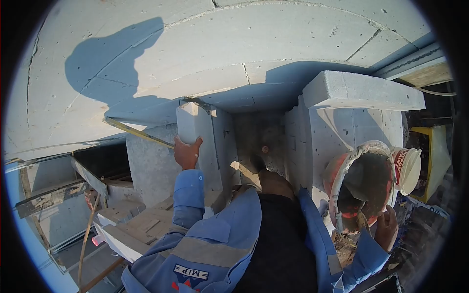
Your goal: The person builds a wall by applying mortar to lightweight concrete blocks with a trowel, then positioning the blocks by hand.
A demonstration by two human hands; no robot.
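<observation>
My left hand [187, 153] is on a pale aerated concrete block [192, 122], its fingers over the left edge and the thumb out to the right. A thin yellow bar [139, 132] runs from the long wall to beside this hand. Low on the right, my right hand [386, 228] is at the near rim of a mortar-crusted bucket [334, 183], with its fingers bent there. Grey wet mortar [373, 171] coats the inside of the bucket, whose outer wall shows red.
A long pale block wall [293, 34] curves across the top, with my shadow on it. A loose block [364, 93] lies on the right-hand wall. Beside the bucket is a lidded red-and-white pail [408, 171]. Blocks [146, 224] are stacked lower left, near wooden poles [89, 229].
</observation>
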